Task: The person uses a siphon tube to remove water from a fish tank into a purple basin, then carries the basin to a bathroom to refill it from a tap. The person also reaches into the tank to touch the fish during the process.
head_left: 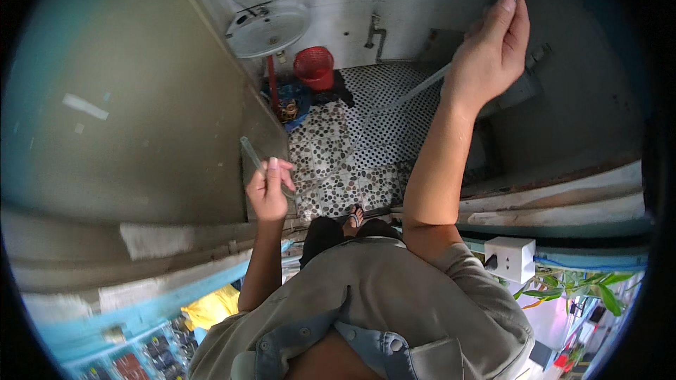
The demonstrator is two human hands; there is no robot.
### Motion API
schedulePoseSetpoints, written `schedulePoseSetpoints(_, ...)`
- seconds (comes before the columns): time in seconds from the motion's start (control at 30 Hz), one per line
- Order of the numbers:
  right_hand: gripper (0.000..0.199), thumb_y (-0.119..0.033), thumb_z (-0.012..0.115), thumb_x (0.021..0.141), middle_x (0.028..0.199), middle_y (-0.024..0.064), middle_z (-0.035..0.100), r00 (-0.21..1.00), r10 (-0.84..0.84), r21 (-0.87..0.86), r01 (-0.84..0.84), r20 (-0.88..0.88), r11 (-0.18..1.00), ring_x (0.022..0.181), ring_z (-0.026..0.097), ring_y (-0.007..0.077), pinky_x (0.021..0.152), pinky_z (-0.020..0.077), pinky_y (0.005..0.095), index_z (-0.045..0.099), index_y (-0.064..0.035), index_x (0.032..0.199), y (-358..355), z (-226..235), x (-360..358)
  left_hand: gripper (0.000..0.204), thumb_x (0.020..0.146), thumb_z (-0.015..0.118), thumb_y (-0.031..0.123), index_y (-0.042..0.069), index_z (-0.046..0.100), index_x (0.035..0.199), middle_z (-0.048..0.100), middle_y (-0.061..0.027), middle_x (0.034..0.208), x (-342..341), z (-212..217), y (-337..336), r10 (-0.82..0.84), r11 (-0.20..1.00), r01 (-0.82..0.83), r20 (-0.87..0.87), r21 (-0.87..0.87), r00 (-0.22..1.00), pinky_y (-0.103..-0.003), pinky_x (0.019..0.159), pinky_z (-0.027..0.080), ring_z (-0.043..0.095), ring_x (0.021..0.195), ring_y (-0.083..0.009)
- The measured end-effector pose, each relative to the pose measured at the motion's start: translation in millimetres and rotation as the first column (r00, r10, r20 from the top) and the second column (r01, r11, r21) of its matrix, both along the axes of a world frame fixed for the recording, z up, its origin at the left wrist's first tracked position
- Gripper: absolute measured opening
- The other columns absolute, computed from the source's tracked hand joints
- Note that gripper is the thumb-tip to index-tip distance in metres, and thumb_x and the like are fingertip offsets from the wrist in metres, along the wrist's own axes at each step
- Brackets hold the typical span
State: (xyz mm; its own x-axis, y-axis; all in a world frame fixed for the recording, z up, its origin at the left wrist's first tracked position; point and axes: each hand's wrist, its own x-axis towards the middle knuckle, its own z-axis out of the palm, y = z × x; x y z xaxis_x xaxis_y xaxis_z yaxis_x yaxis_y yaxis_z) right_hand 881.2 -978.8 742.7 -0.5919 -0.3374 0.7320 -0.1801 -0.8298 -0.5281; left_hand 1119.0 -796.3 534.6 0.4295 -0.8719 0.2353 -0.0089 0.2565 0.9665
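A clear plastic hose [415, 90] runs from hand to hand across a tiled bathroom doorway. My right hand [491, 48] is raised high at the upper right and grips the hose's upper stretch, which rises out of view. My left hand [269, 188] is lower, near the door frame, closed on the hose's other end, which sticks up to the left. Between the hands the hose sags over the spotted floor tiles [366, 141]. My foot in a sandal [354, 217] stands at the threshold.
A white washbasin [266, 30] on a red stand hangs at the back left, with a red basket [314, 67] beside it. A wall pipe [377, 35] is behind. A grey wall [134, 112] fills the left. A white socket box [510, 258] and green leaves [570, 288] lie lower right.
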Motion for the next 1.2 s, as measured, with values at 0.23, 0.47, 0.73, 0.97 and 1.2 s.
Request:
schedulePoseSetpoints(0.23,0.03,-0.024,0.055,0.103,0.075,-0.0043,0.055,0.998,-0.056,-0.063,0.055,-0.019,0.996,0.059,0.041,0.0009,0.051,0.0334,0.0197,0.068,-0.004,0.121,-129,46,-15,0.028,0.105,0.046,0.015,-0.005,0.064,0.098,0.058,-0.0057,0.079,37,30,-161,0.059,0.99,-0.045,0.102,-0.132,0.993,-0.03,0.063,0.05,0.055,0.068,-0.0119)
schedulePoseSetpoints(0.47,0.031,-0.026,0.055,0.102,0.076,-0.0035,0.054,0.977,-0.157,-0.058,0.15,-0.145,0.987,0.057,0.04,0.0029,0.05,0.0307,0.021,0.069,-0.0039,0.119,-276,145,-28,0.026,0.1,0.046,0.01,-0.003,0.066,0.111,0.06,-0.0061,0.084,56,53,-368,0.025,0.943,-0.026,-0.008,-0.333,1.0,-0.028,0.071,0.048,0.057,0.072,-0.0143)
schedulePoseSetpoints(0.73,0.031,-0.028,0.063,0.098,0.081,-0.0021,0.058,0.946,-0.071,0.085,0.103,-0.315,0.991,0.057,0.04,0.0039,0.051,0.0319,0.0217,0.07,-0.0046,0.117,-518,260,-86,0.029,0.097,0.047,0.006,-0.002,0.067,0.117,0.065,-0.0075,0.098,60,134,-590,0.003,0.838,0.075,0.142,-0.54,0.99,-0.029,0.077,0.048,0.061,0.085,-0.0164)
schedulePoseSetpoints(0.97,0.042,-0.027,0.059,0.097,0.095,0.0112,0.057,0.65,-0.278,0.075,0.46,-0.708,0.885,0.083,0.053,0.0216,0.071,0.0443,0.0351,0.058,-0.0053,0.133,-697,334,-147,0.038,0.101,0.041,0.014,0.0,0.064,0.127,0.066,-0.0146,0.118,36,243,-788,-0.107,0.761,0.183,0.158,-0.622,0.982,-0.035,0.091,0.053,0.064,0.106,-0.0206)
schedulePoseSetpoints(1.2,0.034,-0.024,0.055,0.099,0.068,0.0009,0.046,0.793,0.173,0.394,0.091,-0.584,0.914,0.053,0.036,0.0147,0.049,0.0338,0.0308,0.065,-0.0008,0.122,-754,377,-131,0.042,0.098,0.044,0.019,-0.004,0.059,0.129,0.067,-0.0171,0.115,-25,348,-955,-0.027,0.741,0.156,0.203,-0.653,0.979,-0.037,0.093,0.052,0.064,0.104,-0.0231)
